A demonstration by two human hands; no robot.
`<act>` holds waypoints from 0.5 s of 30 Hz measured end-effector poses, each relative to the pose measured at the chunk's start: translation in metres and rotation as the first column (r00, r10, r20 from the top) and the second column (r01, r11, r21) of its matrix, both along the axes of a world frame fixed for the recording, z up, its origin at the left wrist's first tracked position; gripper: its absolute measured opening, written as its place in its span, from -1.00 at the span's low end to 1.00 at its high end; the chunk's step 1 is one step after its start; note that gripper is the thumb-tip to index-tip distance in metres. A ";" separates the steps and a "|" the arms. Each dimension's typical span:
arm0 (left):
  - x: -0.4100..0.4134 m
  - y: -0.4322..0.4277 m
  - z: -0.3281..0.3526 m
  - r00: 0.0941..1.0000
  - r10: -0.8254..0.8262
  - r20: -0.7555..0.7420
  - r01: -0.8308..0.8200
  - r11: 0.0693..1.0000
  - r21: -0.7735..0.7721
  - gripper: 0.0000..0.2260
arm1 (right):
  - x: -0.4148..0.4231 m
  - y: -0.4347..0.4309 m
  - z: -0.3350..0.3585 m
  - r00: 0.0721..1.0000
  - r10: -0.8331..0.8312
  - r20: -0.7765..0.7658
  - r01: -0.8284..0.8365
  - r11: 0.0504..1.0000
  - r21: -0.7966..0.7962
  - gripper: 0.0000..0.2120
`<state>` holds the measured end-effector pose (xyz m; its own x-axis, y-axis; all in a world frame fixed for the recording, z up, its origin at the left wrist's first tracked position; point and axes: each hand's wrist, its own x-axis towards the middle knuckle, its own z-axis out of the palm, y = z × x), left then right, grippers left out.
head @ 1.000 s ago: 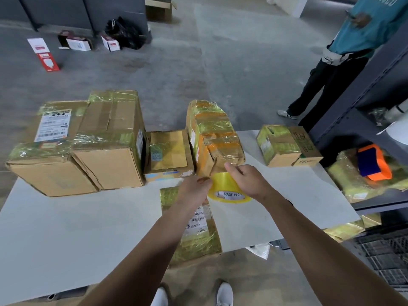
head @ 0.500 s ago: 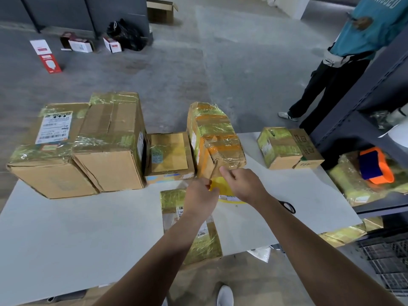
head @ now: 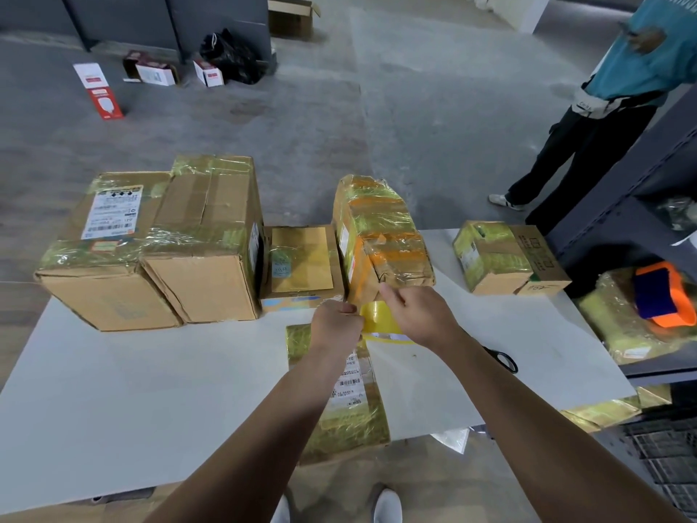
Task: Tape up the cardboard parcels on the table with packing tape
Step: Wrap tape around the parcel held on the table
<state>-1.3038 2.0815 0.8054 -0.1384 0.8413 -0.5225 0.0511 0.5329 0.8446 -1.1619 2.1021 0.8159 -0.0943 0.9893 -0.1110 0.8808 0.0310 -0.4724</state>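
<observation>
Head cam: I've got both hands on the yellow tape roll (head: 379, 319), low over the white table (head: 151, 390) or resting on it, can't tell which. It's right in front of the tall parcel (head: 381, 235). Left hand (head: 335, 323) is at the roll's left side, fingers curled tight and pinching at its rim; can't tell if a free end is lifted. Right hand (head: 420, 315) grips the roll from the right, fingers wrapped over it, index finger stretched forward with its tip at the tall parcel's lower front edge. That parcel stands upright, wrapped in yellowish tape with orange bands showing through. The flat parcel (head: 341, 405) lies under my left forearm, label up, its near end overhanging the table's near edge. The small flat box (head: 301, 264) sits against the tall parcel's left side. Left of it are a big carton (head: 203, 251) and a labelled carton (head: 98, 254), side by side, tape across their tops. A small carton (head: 505, 258) stands at the right, apart from the rest. Scissors (head: 503, 359) lie on the table just beyond my right forearm, mostly hidden. The shelf on the right holds an orange-and-blue object (head: 663, 296) on wrapped bundles. A bystander (head: 618, 69) in a teal top stands on the floor, far right.
</observation>
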 end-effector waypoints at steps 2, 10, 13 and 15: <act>-0.003 0.003 -0.001 1.000 0.010 0.026 -0.010 1.000 -0.018 -0.83 | 0.000 0.000 -0.001 1.000 0.001 -0.025 -0.001 1.000 -0.002 -0.44; -0.006 0.004 -0.005 0.980 -0.135 -0.148 0.140 0.990 0.022 -0.85 | -0.007 -0.002 -0.005 0.999 0.038 0.017 -0.039 0.998 0.043 -0.42; -0.003 -0.001 -0.008 0.961 -0.142 -0.235 0.166 0.983 0.083 -0.86 | -0.011 -0.001 -0.009 0.991 0.094 0.096 -0.102 0.991 0.087 -0.44; -0.002 -0.002 -0.010 0.954 -0.135 -0.268 0.167 0.981 0.099 -0.87 | -0.012 -0.001 -0.011 0.986 0.105 0.128 -0.120 0.986 0.114 -0.44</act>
